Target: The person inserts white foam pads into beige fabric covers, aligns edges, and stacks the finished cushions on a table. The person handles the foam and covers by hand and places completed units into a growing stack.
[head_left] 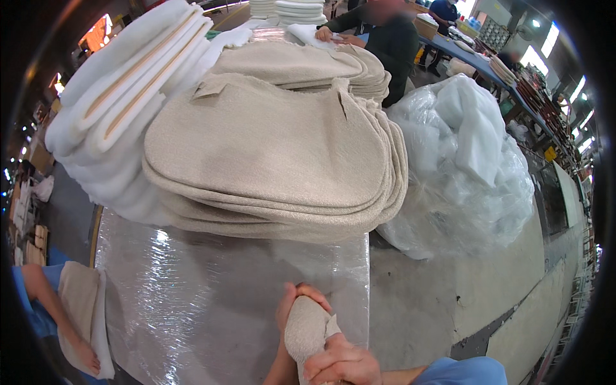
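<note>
At the near edge of the table I hold a beige textured fabric piece [306, 328], bunched into a narrow, rounded shape. My left hand [300, 300] curls around its far end, with the fingers closed over it. Lower down, my right hand [343, 360] grips the same piece beside a small loose flap. Just beyond my hands lies a stack of flat beige fabric pieces [263, 147] with rounded corners. Part of the held piece runs out of view at the bottom.
The table [224, 289] is wrapped in shiny plastic film. White padding [115, 128] is piled at the left, and a clear plastic bag of white filling [462, 173] stands at the right. One person [385, 51] works across the table; another person's hand [86, 359] rests on fabric at left.
</note>
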Action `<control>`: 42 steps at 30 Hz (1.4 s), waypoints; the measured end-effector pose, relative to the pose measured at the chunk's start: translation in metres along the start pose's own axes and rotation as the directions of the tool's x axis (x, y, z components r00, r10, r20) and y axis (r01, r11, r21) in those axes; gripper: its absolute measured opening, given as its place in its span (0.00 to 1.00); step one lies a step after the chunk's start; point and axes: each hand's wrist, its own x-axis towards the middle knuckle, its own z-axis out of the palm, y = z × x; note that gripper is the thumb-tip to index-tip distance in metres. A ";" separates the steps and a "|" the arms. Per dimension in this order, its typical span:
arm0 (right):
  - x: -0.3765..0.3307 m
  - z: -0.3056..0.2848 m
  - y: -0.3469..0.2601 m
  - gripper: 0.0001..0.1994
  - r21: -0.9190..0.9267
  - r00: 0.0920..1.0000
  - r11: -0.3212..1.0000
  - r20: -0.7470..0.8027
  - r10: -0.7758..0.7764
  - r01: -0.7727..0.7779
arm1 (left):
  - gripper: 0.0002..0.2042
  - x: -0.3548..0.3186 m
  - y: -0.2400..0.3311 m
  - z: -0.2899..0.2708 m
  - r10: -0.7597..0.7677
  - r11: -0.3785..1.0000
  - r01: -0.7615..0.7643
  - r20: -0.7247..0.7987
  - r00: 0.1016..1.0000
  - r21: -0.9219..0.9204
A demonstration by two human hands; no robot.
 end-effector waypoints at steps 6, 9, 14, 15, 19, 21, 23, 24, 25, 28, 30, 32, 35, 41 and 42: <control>-0.018 0.010 0.008 0.09 0.101 0.978 0.976 -0.103 -0.184 0.194 | 0.35 -0.018 0.016 0.044 0.459 0.804 -0.458 0.094 0.884 0.380; -0.005 0.004 0.000 0.07 0.074 0.978 0.989 -0.179 -0.111 0.126 | 0.33 -0.022 0.040 0.065 0.458 0.699 -0.507 0.228 0.859 0.504; -0.008 -0.002 0.008 0.11 0.054 0.990 0.997 -0.133 -0.050 0.057 | 0.32 -0.029 0.049 0.085 0.509 0.607 -0.518 0.206 0.836 0.603; -0.004 -0.001 0.015 0.12 0.049 0.986 0.999 -0.167 -0.013 0.021 | 0.32 -0.027 0.048 0.094 0.562 0.567 -0.556 0.209 0.801 0.608; 0.004 -0.008 0.023 0.11 -0.012 0.988 1.000 -0.154 0.020 -0.022 | 0.31 -0.041 0.042 0.115 0.649 0.663 -0.543 -0.033 0.760 0.515; 0.001 -0.014 0.026 0.08 -0.029 0.986 1.000 -0.169 -0.004 -0.001 | 0.35 -0.063 0.032 0.115 0.540 0.767 -0.443 -0.092 0.837 0.465; -0.003 -0.020 0.030 0.13 -0.033 0.974 0.998 -0.221 -0.053 0.047 | 0.39 -0.081 0.021 0.123 0.573 0.746 -0.500 -0.042 0.818 0.440; 0.000 -0.022 0.026 0.19 0.125 0.973 0.992 -0.228 0.046 -0.018 | 0.41 -0.089 0.015 0.125 0.590 0.733 -0.525 -0.021 0.807 0.433; 0.008 -0.026 0.018 0.25 0.280 0.965 0.956 -0.219 0.147 -0.082 | 0.46 -0.096 0.017 0.118 0.550 0.744 -0.544 0.105 0.828 0.389; 0.022 -0.059 0.021 0.43 0.394 0.964 0.882 0.048 0.263 -0.260 | 0.48 -0.114 0.031 0.130 0.422 0.617 -0.418 0.168 0.891 0.667; 0.035 -0.072 0.019 0.42 0.420 0.948 0.851 0.167 0.269 -0.316 | 0.49 -0.115 0.031 0.123 0.374 0.653 -0.365 0.137 0.917 0.663; 0.044 -0.083 0.045 0.36 0.472 0.973 0.852 0.074 0.219 -0.228 | 0.46 -0.113 0.033 0.118 0.327 0.694 -0.329 0.127 0.936 0.640; 0.076 -0.089 0.070 0.38 0.465 0.960 0.856 -0.042 0.277 -0.227 | 0.42 -0.087 0.035 0.083 0.443 0.876 -0.448 0.069 0.894 0.176; 0.119 -0.041 0.081 0.47 0.371 0.948 0.873 0.112 0.297 -0.317 | 0.46 0.020 0.058 0.082 0.473 0.698 -0.343 -0.044 0.880 0.628; 0.118 -0.037 0.081 0.46 0.334 0.954 0.894 0.063 0.294 -0.298 | 0.47 0.026 0.061 0.085 0.435 0.693 -0.363 0.040 0.900 0.623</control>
